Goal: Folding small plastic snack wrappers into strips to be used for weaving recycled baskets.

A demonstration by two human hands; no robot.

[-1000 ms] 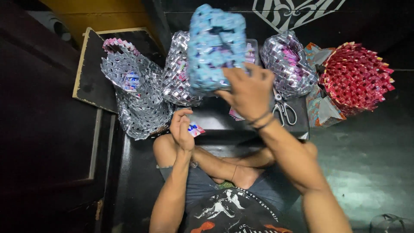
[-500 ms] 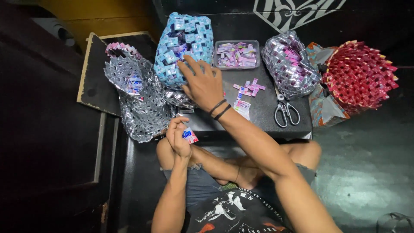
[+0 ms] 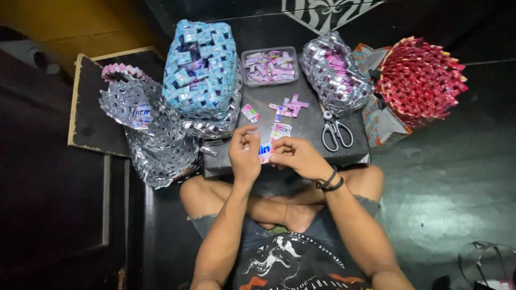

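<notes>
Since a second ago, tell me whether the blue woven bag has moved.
Yes. The right hand held the blue bag up over the tray; now it rests left of the tray.

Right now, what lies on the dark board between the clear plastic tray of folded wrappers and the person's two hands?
In the head view, loose pink folded wrapper pieces lie between the clear plastic tray and the left hand and right hand, which pinch a wrapper strip.

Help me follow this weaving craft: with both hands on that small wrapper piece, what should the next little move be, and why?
Probably fold the wrapper piece into a strip. The left hand and right hand pinch it between them over the dark board, and similar folded strips already lie ahead near the clear tray.
</notes>
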